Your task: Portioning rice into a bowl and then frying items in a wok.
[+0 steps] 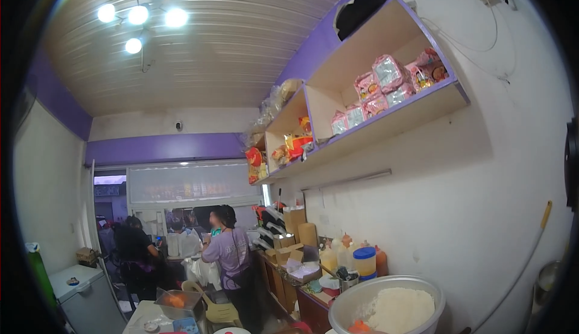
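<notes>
Neither of my hands shows in the head view. Before me at the lower right stands a large metal basin [337, 307] heaped with a pale, rice-like food [400, 309]. A small orange object [358, 326] lies at the basin's near edge, cut off by the picture's bottom. On a table [140, 318] at the lower left rests a clear container [181, 313] with orange contents, and beside it a blue tray [186, 325].
A counter by the right wall holds sauce bottles [346, 252], a blue-lidded tub [364, 261] and cardboard boxes [289, 253]. Two people [231, 257] stand farther back. A yellow plastic chair [221, 311] is near the table. A white chest freezer [90, 298] stands left. Overhead, a shelf [389, 121] carries packaged goods.
</notes>
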Demonstrator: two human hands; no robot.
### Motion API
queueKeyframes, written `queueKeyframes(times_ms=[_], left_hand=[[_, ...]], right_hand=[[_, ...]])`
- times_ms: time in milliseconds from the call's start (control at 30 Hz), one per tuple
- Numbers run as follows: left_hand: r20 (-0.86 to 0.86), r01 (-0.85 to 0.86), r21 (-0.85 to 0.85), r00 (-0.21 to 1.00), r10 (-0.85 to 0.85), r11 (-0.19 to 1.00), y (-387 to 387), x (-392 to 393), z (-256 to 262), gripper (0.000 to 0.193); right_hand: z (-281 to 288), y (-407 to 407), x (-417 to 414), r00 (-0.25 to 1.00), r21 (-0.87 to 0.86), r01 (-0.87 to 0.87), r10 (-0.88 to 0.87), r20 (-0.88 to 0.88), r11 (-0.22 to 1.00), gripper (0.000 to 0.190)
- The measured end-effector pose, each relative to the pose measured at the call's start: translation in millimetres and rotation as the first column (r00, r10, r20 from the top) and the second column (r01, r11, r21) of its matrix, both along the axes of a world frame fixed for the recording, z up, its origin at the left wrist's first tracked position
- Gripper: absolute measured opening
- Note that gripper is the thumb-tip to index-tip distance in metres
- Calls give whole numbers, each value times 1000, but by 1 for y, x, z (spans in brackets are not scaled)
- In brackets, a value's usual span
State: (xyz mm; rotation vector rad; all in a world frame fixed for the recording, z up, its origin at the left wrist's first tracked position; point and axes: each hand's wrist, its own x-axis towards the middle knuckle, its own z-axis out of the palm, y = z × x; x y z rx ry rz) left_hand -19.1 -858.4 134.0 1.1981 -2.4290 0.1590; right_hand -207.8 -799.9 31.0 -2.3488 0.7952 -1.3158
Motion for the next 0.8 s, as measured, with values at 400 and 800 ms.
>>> queueKeyframes(times_ms=[400,800], left_hand=[[-11,28,-25,1000,-28,999,21,12,12,43],[13,26,26,1000,-26,999,36,21,-2,41]], right_hand=[[18,17,10,997,-54,76,-75,7,996,37],[9,35,22,992,-30,122,-121,46,992,37]])
